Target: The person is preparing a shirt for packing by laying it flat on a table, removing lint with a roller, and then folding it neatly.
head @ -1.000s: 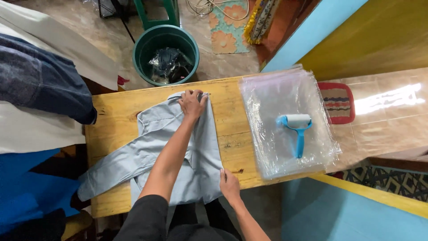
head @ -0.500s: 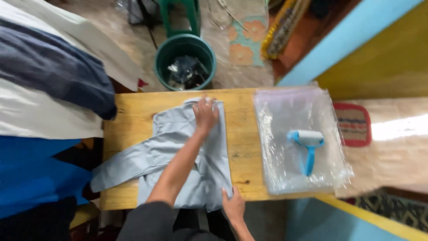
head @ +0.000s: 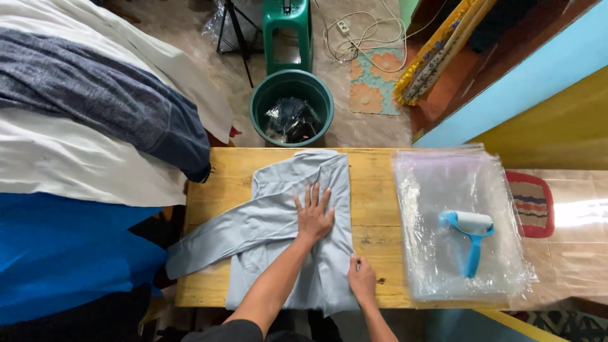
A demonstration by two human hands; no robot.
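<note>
A long pale wooden table [head: 209, 183] bears a light grey long-sleeved shirt [head: 278, 215], laid flat at its middle with one sleeve trailing off the left edge, where folding has room. To its right, a stack of clear plastic bags [head: 443, 190] lies weighted by a blue-handled lint roller [head: 470, 233], within easy reach. The left hand [head: 313, 214] presses flat on the shirt, fingers spread and released, pinning the cloth. The right hand [head: 361, 278] pinches the shirt's right edge near the table's front, keeping the fold line straight.
</note>
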